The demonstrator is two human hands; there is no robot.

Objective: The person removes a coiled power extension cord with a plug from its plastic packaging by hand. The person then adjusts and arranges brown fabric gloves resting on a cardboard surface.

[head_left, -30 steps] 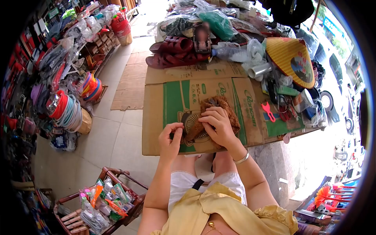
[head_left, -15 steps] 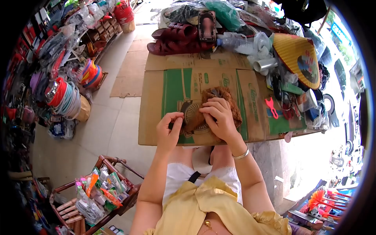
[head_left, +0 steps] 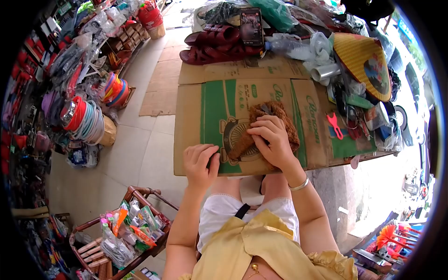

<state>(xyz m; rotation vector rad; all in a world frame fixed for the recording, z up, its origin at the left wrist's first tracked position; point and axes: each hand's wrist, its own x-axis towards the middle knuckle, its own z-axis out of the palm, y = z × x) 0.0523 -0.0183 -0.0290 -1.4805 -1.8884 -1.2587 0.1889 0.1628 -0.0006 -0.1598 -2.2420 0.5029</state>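
A brown, fuzzy fabric piece (head_left: 290,125) lies bunched on the flattened cardboard (head_left: 189,126), with a narrow strip reaching out to the left. A small dark grey patch shows at its top. My right hand (head_left: 273,142) rests over the fabric, thumb and fingers closed on it. Just left of the strip, apart from it, my left hand (head_left: 200,163) hovers over the cardboard's near edge. Its fingers are curled toward the thumb; whatever they may hold is too small to see.
Dark red sandals (head_left: 214,44), a phone (head_left: 252,27) and a plastic bottle (head_left: 287,46) line the back. A yellow conical hat (head_left: 364,60) and a red-pink tool (head_left: 334,126) lie to the right. Lower left stands a basket (head_left: 74,242) of packaged goods.
My left hand has drawn slightly away from the fabric strip, its fingers curling more. My right hand stays on the fabric. The whole view has shifted a little.
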